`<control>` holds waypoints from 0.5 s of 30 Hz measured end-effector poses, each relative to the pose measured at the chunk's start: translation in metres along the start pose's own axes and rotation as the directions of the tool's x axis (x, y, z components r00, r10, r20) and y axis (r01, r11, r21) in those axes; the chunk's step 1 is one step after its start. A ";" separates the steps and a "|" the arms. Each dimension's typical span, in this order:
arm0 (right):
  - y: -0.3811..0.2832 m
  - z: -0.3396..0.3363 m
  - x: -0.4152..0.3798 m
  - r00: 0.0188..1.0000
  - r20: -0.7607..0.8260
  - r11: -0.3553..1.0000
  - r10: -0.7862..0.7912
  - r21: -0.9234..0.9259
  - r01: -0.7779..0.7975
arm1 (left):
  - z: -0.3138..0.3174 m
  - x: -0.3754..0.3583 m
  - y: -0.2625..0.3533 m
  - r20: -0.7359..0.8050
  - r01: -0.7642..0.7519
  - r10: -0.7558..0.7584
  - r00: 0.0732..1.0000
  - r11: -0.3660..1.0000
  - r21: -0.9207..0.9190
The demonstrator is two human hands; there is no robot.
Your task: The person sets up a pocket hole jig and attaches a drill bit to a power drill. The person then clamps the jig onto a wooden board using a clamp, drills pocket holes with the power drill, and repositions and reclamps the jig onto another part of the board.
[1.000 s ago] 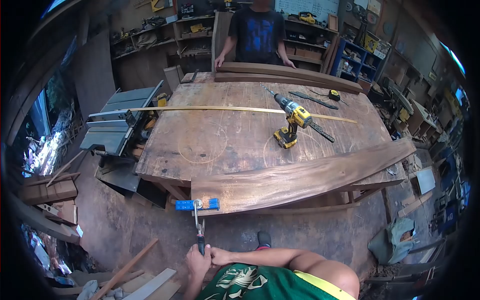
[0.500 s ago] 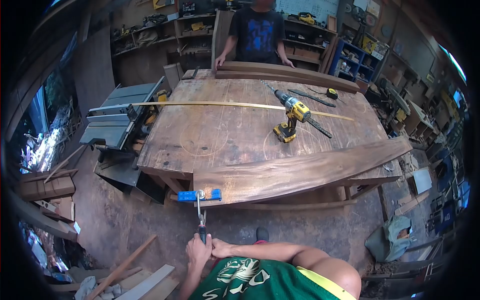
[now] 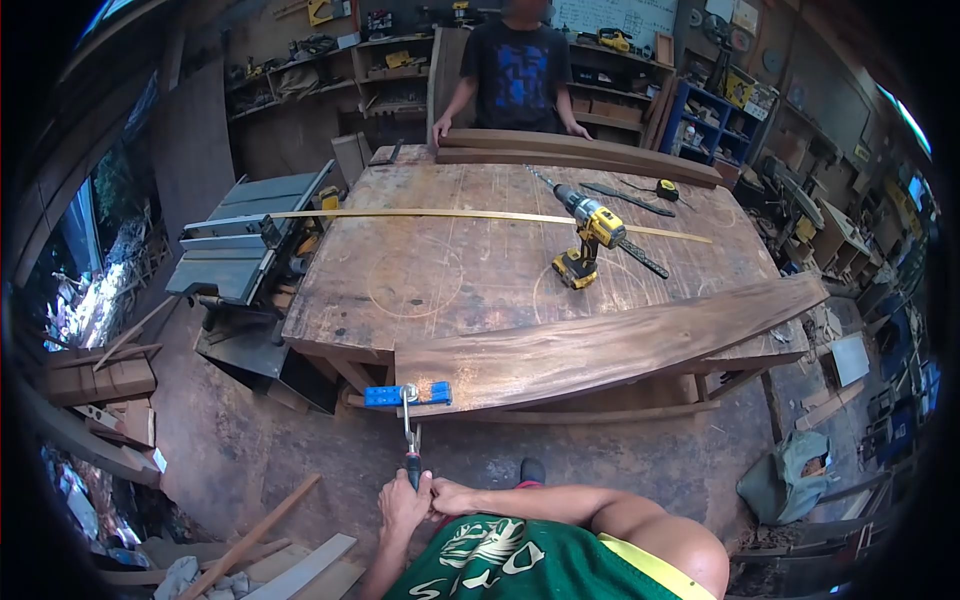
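Observation:
A wide brown board lies along the near edge of the workbench, its left end overhanging the front. On that end sits a blue jig, held by a metal locking clamp whose dark handle points toward me. My left hand is closed around the clamp's handle. Right beside it, my right hand is closed with its fingertips against the left hand. What the right fingers hold, if anything, is hidden. Pale wood shavings are scattered beside the jig.
On the workbench stand a yellow cordless drill, a thin wood strip and a tape measure. Across it, a person rests hands by stacked boards. A table saw stands left; offcuts lie below.
The whole view has shifted slightly to the right and down. Both hands keep their grip and place at the clamp, and the jig and board look unmoved.

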State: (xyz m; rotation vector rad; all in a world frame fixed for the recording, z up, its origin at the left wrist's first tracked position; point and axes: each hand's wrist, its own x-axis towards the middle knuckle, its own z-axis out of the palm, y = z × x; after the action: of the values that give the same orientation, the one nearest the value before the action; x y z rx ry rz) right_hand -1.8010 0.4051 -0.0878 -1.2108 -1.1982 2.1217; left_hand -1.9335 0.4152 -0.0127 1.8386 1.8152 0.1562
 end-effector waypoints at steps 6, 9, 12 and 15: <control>0.002 0.006 0.007 0.983 -0.172 0.878 -0.063 -0.478 -0.028 | 0.001 0.007 0.003 0.013 -0.018 0.018 1.000 0.999 0.037; 0.012 0.002 0.012 0.970 -0.198 0.777 -0.140 -0.629 -0.016 | 0.006 0.007 0.001 -0.008 -0.037 0.037 0.999 0.999 0.004; 0.024 -0.013 0.019 0.947 -0.171 0.765 -0.270 -0.635 0.104 | 0.011 0.006 0.013 -0.106 -0.011 0.004 0.994 0.998 -0.062; -0.004 -0.020 0.000 0.954 -0.113 0.759 -0.279 -0.635 0.147 | 0.017 0.010 0.002 -0.247 -0.144 0.088 0.965 0.965 -0.218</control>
State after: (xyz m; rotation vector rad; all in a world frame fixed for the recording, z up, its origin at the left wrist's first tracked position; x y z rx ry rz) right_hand -1.7842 0.4166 -0.0896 -1.4158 -1.9200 1.4167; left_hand -1.9234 0.4198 -0.0292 1.8177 1.7534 0.6312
